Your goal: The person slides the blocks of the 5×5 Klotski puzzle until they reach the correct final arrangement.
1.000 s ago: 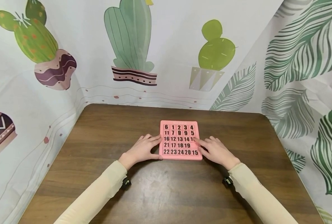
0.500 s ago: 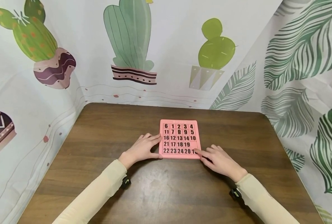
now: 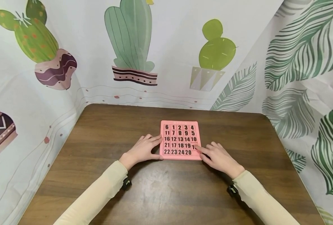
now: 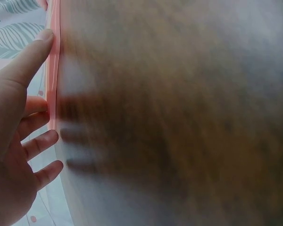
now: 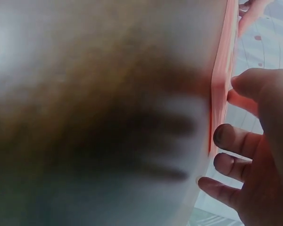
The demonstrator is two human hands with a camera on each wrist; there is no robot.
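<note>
A pink sliding number puzzle (image 3: 180, 122) lies flat on the brown table, black numbers on its tiles. My left hand (image 3: 142, 149) rests against its left edge, thumb near the lower-left corner and fingertips higher up. The left wrist view shows the thumb (image 4: 33, 52) touching the pink side. At the other side my right hand (image 3: 218, 156) has its index fingertip on the 15 tile (image 3: 193, 147), right of 19, partly covering its number. The bottom-right space below that tile is vacant. In the right wrist view the other fingers (image 5: 233, 139) are loosely bent beside the puzzle's edge.
The wooden table (image 3: 158, 193) extends on all sides of the puzzle. Behind it hangs a white cloth (image 3: 172, 56) printed with cacti and leaves. Both forearms have pale sleeves and dark wrist cameras.
My right index finger moves from the 10 tile down to the 15 tile, then up with it. The 15 tile slides from the bottom-right space into the one above. My left hand stays put.
</note>
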